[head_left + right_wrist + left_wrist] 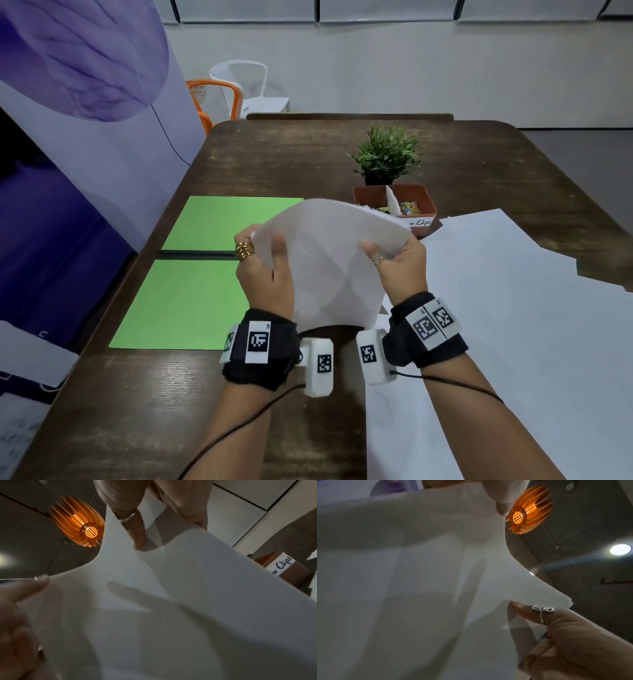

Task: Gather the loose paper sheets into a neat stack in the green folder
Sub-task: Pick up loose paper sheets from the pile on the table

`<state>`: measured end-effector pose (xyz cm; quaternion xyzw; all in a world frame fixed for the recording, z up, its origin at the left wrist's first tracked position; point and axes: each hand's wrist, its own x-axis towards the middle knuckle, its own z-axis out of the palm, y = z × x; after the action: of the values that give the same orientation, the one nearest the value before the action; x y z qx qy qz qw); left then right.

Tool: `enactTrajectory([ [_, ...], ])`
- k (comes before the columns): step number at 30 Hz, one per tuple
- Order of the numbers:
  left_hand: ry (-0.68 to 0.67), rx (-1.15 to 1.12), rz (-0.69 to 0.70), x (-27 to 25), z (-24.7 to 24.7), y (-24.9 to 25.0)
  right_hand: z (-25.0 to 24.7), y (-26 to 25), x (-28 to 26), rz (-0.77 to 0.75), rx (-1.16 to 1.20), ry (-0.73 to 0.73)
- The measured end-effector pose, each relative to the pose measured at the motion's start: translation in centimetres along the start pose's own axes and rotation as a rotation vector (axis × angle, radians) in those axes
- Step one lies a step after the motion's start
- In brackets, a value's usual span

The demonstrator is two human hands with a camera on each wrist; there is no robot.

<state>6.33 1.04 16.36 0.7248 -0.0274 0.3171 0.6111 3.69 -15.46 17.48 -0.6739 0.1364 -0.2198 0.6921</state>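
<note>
Left hand (pixel 265 274) and right hand (pixel 402 265) each clamp sheets (pixel 329 260) upright, likely squaring edges before folder (pixel 191 274).

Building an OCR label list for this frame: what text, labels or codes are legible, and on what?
"Clips": handwritten on the white label of the brown clip box; a word before it is cut off by the paper stack, only "r" shows.
Wrist bands and wrist cameras: black-and-white square marker codes, no words.
Papers at the lower left edge: faint handwriting, too blurred to read.
Green folder: no text.
</note>
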Motion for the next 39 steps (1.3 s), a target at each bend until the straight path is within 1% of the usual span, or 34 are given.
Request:
enactTrajectory([
  [1,0.003,-0.012,-0.033,-0.5,0.0,0.1,0.0,0.3,-0.3,0.014,0.003,-0.011],
  [3,0.046,-0.089,-0.155,-0.7,0.1,0.7,-0.1,0.8,-0.6,0.022,-0.003,-0.021],
  [6,0.188,-0.192,-0.382,0.8,0.7,1.9,-0.3,0.7,-0.5,0.002,0.027,-0.003],
  [7,0.218,-0.197,-0.43,1.4,1.0,2.2,-0.3,0.6,-0.4,-0.007,0.04,0.0],
  [8,0.23,-0.2,-0.447,2.0,1.2,2.3,-0.3,0.5,-0.4,-0.02,0.048,0.001],
  [12,0.205,-0.18,-0.379,2.9,1.3,2.5,-0.5,-0.3,-0.7,-0.073,0.079,0.0],
  [15,0.19,-0.173,-0.359,2.9,1.2,2.5,-0.4,-1.5,-0.3,-0.092,0.167,0.025],
  [21,0.147,-0.193,-0.341,2.8,1.1,2.4,0.2,-2.7,0.7,0.046,0.18,0.09],
  [25,0.098,-0.19,-0.291,3.3,1.0,2.2,0.0,-2.6,0.7,0.019,0.152,0.075],
  [27,0.015,-0.199,-0.266,3.4,0.6,2.1,-0.2,-2.5,0.8,-0.034,0.084,0.064],
  [29,-0.148,-0.231,-0.229,3.2,-0.3,1.5,-0.7,-2.4,1.0,-0.077,0.095,0.039],
  [31,-0.286,-0.201,-0.153,2.9,-1.1,0.2,-1.4,-2.0,1.2,-0.115,0.124,-0.033],
  [32,-0.318,-0.159,-0.121,2.8,-1.4,-0.5,-1.7,-1.7,1.4,-0.141,0.076,-0.078],
  [33,-0.318,-0.113,-0.095,2.6,-1.5,-1.0,-1.9,-1.4,1.4,-0.162,-0.002,-0.118],
  [35,-0.261,-0.054,-0.066,2.1,-1.2,-1.4,-2.0,-1.0,1.5,-0.166,-0.111,-0.159],
  [37,-0.194,-0.03,-0.045,1.8,-0.5,-1.0,-1.6,-1.0,1.5,-0.165,-0.121,-0.139],
  [39,-0.116,-0.004,-0.011,1.8,0.2,-0.4,-1.2,-1.4,1.6,-0.212,-0.137,-0.089],
])
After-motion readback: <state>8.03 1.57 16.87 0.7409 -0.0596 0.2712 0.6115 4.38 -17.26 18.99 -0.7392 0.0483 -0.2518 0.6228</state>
